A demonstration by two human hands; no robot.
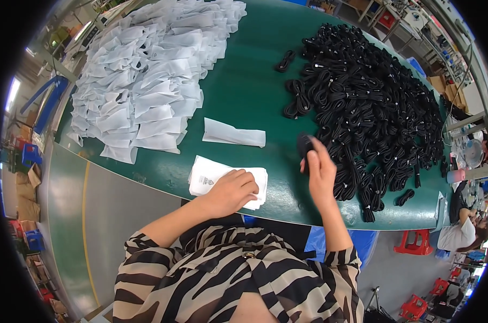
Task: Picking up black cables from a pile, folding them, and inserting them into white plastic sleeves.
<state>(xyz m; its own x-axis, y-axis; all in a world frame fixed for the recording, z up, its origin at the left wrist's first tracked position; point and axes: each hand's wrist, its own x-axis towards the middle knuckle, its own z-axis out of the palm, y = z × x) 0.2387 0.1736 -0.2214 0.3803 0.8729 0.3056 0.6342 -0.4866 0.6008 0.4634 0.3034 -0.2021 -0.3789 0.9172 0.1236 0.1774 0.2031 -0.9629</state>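
My left hand (233,189) rests with curled fingers on a stack of flat white bags (203,175) at the table's front edge. Whether it grips the top bag is hidden. My right hand (320,168) is raised over the table, its fingers closed round a black coiled cable (304,145). Just beyond the stack lies a single filled white bag (233,133). To the right spreads a large heap of bundled black cables (362,102). A big pile of filled whitish bags (141,81) covers the far left.
The green table (254,64) has a curved look at its near edge. A few loose cable bundles (297,99) lie at the heap's left side. Red stools (414,242) and a seated person (462,234) are off to the right. A blue frame (50,102) stands at left.
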